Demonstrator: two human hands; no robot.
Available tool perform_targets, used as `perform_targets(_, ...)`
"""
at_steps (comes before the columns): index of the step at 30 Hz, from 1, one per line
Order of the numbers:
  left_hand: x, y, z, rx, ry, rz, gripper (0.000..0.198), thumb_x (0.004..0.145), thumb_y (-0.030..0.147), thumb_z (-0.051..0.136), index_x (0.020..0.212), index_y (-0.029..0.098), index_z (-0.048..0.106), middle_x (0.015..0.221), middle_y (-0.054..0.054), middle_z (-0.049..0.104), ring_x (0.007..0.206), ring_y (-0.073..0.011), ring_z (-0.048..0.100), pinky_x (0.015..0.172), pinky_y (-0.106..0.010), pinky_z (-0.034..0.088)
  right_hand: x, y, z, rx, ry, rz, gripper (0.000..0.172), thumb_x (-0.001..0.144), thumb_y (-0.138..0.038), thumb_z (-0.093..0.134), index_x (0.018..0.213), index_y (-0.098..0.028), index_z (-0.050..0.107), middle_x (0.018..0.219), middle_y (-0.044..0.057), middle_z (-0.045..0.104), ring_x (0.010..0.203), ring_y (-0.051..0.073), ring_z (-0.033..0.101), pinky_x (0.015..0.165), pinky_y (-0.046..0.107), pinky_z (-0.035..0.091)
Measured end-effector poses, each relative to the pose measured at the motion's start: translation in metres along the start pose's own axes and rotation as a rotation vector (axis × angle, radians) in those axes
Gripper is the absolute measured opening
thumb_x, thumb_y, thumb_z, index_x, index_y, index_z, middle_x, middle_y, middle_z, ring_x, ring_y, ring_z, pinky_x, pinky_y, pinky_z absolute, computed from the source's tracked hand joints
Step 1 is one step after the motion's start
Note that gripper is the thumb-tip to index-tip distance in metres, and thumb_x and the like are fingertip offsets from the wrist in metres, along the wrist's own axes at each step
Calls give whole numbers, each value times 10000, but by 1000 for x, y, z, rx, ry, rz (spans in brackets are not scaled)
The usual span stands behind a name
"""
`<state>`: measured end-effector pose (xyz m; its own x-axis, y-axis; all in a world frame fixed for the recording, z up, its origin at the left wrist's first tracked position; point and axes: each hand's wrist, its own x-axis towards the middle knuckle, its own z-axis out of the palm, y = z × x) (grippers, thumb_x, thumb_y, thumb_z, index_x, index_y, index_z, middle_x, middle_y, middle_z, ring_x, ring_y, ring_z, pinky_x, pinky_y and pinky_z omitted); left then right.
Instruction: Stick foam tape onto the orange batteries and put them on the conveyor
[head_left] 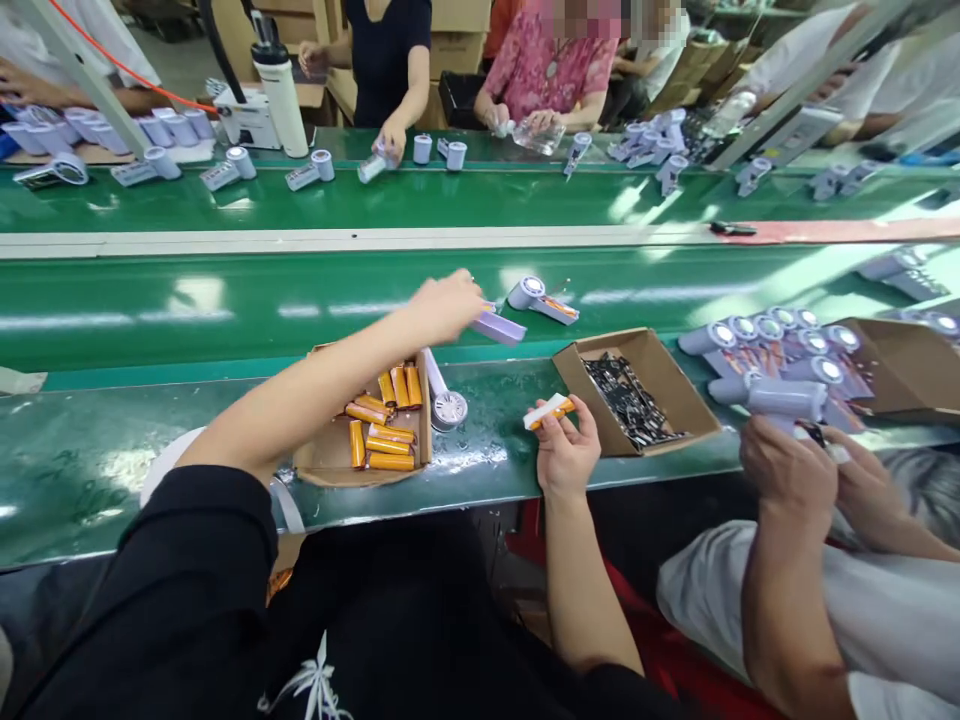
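**Two hands, one part each, at the green line**

On the near green ledge [112, 450], two cardboard boxes are sitting: the battery box [324, 456] holding about nine orange cells [390, 447], and the parts box [671, 370] holding black pieces. Two lilac fans are lying nearby, one fan [448, 408] touching the battery box, the other fan [536, 297] on the belt [225, 300]. The left hand [446, 305] is closing around one lilac shell [499, 327] over the belt. The right hand [566, 450] is pinching one orange cell [551, 410] between the boxes.

Cardboard box [576, 372] of black parts [630, 400] beside piled lavender fans [780, 365]
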<state>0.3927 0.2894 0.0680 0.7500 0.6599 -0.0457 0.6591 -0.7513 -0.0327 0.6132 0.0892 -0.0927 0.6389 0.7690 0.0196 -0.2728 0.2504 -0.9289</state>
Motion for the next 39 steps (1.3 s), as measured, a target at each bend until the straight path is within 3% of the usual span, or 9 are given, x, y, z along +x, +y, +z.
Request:
perform_targets(5,-44,-122,24,95,-150,-181,411,895,86,619,1245,173,815,1385,-160,737,1387,-297,538,1057,-357,538,-3,4,0,-93,-32,-26,672,649,-408,1054,1217,-228,745,982,84,886,953,309,881,839,478,744)
perform_targets(9,-66,-159,58,61,-219,-215,387,846,98,635,1168,206,821,1408,-132,755,1441,-308,519,1147,-402,484,-3,0,4,-194,-120,-41,589,691,-384,1035,1192,-231,766,993,103,895,934,336,886,805,494,753)
perform_targets(13,-61,-172,70,-56,-186,-260,280,858,228,690,1078,242,862,1239,-120,805,1278,-299,667,1088,-369,507,9,-21,40,-185,-227,-128,531,722,-323,1024,1189,-244,782,1019,96,898,945,311,887,810,459,754)
perform_targets(18,-47,-181,64,-136,-279,-252,251,837,339,756,1051,297,879,1112,-53,844,1026,-239,736,895,-277,515,40,-37,143,-148,-514,-212,542,716,-310,1030,1194,-266,779,1103,76,894,993,300,879,870,484,756)
perform_targets(22,-44,-179,61,-184,-256,-244,204,835,329,761,1000,284,872,1053,-40,854,978,-229,739,830,-274,494,69,-11,223,-181,-764,-148,547,758,-392,989,1234,-247,761,1097,71,892,984,245,871,904,419,740)
perform_targets(25,-41,-179,59,-217,-242,-245,178,850,359,761,982,289,857,1042,-20,856,991,-220,745,824,-267,486,87,19,260,-299,-881,-101,619,746,-430,968,1282,-215,744,1066,78,891,980,241,869,975,436,717)
perform_targets(31,-36,-178,56,-213,-181,-265,279,971,353,636,1162,272,824,1160,-53,852,1065,-227,755,877,-279,509,103,55,280,-593,-978,-142,494,831,-338,857,1294,-206,744,1084,75,889,1031,253,870,1020,450,697)
perform_targets(35,-39,-171,59,-199,-186,-225,260,947,416,693,1116,294,848,1209,-67,843,1117,-263,757,947,-310,540,100,55,274,-896,-1007,-303,403,916,-251,806,1315,-262,752,1092,52,890,1061,263,864,1007,424,691)
perform_targets(39,-47,-167,60,-130,-198,-148,279,931,341,713,1175,332,847,1438,-57,773,1314,-285,706,1081,-348,538,99,46,269,-1218,-995,-482,388,997,-273,762,1384,-296,744,1198,81,879,1129,308,846,1023,423,658)
